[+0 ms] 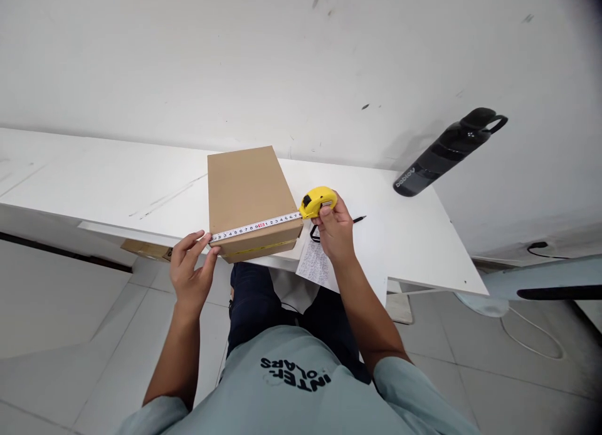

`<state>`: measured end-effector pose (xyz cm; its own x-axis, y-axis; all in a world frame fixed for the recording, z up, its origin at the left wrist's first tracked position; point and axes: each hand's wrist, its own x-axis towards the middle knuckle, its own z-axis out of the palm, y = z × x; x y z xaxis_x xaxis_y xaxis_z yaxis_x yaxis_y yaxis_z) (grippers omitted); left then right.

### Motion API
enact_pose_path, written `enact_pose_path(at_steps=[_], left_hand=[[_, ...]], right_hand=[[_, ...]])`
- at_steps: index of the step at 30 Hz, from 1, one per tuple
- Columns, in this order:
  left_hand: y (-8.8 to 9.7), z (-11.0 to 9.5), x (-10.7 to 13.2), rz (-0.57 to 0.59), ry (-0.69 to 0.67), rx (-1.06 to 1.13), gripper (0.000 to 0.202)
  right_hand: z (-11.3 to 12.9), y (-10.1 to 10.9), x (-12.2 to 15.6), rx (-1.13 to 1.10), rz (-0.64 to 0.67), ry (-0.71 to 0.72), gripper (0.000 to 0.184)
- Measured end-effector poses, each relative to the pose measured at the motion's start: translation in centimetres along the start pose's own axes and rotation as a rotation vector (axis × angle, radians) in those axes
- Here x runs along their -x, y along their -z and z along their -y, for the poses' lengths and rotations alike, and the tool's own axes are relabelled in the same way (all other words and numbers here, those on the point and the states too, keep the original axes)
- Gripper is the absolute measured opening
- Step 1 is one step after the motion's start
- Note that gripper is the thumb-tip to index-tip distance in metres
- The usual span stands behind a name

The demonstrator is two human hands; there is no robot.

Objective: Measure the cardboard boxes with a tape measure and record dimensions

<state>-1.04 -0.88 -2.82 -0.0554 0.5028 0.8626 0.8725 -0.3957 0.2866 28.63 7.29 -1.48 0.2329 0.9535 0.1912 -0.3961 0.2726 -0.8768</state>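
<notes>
A brown cardboard box [247,193] sits at the near edge of a white table [117,184]. A white measuring tape blade [256,226] lies stretched across the box's front top edge. My left hand [190,269] pinches the tape's free end at the box's near left corner. My right hand [335,229] grips the yellow tape measure case [318,201] just past the box's right corner. A sheet of paper with writing [314,262] lies under my right hand, and a black pen [358,220] rests beside it.
A black water bottle [446,151] stands on the table's right side by the white wall. A cable [531,335] trails over the tiled floor at right. A flat brown piece [145,249] shows under the table edge at left.
</notes>
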Motion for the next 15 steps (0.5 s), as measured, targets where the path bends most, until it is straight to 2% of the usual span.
enact_pose_path(at_steps=[4, 7, 9, 12, 15], left_hand=[[1.0, -0.7, -1.8, -0.055, -0.129, -0.128, 0.016], [1.4, -4.0, -3.3, -0.014, -0.291, -0.066, 0.022], [0.7, -7.1, -3.7, 0.069, -0.418, 0.057, 0.026], [-1.5, -11.0, -3.2, 0.170, -0.525, 0.219, 0.013], [-3.4, -12.8, -2.3, 0.214, -0.527, 0.258, 0.011]], right_hand=[[1.2, 0.5, 1.1, -0.015, -0.048, 0.012, 0.049], [2.3, 1.4, 3.9, 0.013, -0.030, 0.023, 0.044], [2.6, 1.8, 6.3, 0.020, -0.025, 0.016, 0.046], [2.3, 2.0, 9.4, 0.049, -0.040, -0.061, 0.051], [2.0, 2.3, 10.8, 0.052, -0.112, -0.136, 0.056]])
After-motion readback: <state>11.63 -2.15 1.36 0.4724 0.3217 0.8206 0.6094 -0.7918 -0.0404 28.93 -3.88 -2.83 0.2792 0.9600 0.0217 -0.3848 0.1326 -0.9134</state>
